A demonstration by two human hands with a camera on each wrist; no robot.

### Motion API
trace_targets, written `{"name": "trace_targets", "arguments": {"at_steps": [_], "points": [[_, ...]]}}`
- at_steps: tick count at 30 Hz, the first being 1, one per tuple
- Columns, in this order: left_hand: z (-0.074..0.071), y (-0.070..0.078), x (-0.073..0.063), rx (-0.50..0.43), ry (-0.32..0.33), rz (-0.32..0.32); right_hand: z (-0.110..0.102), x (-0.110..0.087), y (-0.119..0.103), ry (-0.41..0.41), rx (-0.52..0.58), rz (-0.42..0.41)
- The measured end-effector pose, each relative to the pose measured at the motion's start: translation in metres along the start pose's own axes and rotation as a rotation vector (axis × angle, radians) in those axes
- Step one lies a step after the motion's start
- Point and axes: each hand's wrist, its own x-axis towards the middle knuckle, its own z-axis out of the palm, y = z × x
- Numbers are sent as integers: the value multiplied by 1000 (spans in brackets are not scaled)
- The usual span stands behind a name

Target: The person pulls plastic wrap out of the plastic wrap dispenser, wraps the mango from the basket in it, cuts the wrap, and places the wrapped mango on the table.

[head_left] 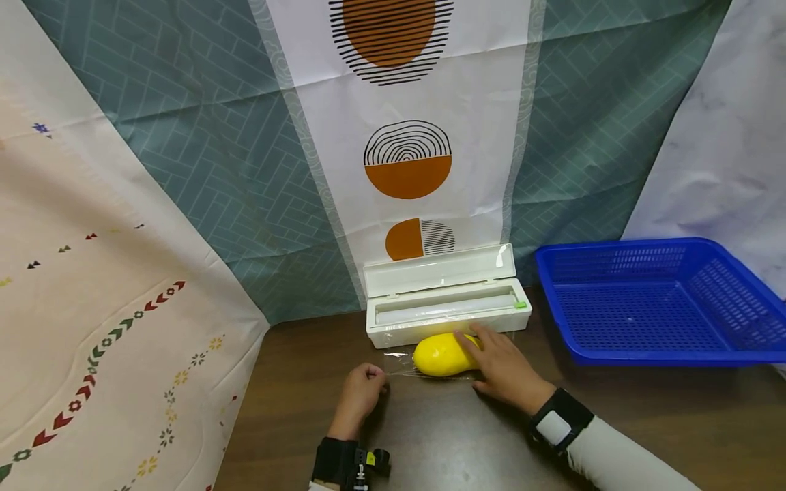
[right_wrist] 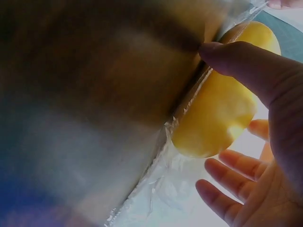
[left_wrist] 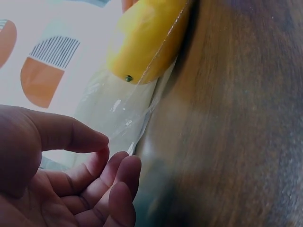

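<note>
One yellow fruit [head_left: 443,354] lies on its side on the table [head_left: 295,416], just in front of the white box [head_left: 396,337], with clear film [left_wrist: 125,111] about it; in the left wrist view a film edge runs across its skin. The left hand [head_left: 361,392] is beyond the fruit's left end, thumb and forefinger pinched together on the film, the other fingers curled loosely. The right hand [head_left: 505,368] is at the opposite end, its thumb and fingers spread apart, the fingertips touching or close to the fruit; the thumb lies along the near film edge, and whether it presses there I cannot tell.

To do this well, I would keep the right fingers light but firm enough that the fruit cannot roll, and draw the left corner out flat and taut before laying it on the skin. A slow, even pull should suit such thin film; a jerk may tear it or make it cling to itself. Smoothing from the middle toward the ends should push air out.

Behind, the box lid [head_left: 439,269] stands up over a roll [head_left: 445,309]; whether the sheet joins it is unclear. The blue basket [head_left: 651,359] stands right of the box.
</note>
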Motion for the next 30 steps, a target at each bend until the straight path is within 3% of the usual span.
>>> {"name": "trace_targets", "arguments": {"at_steps": [14,21,30], "points": [[-2,-1,2,-23,-16,-17,1,5,3,0,-61,-76],[-1,0,3,-26,-7,-13,2,8,6,51,-91,-126],[-2,0,2,-26,-5,2,-2,11,9,56,-54,-159]]}}
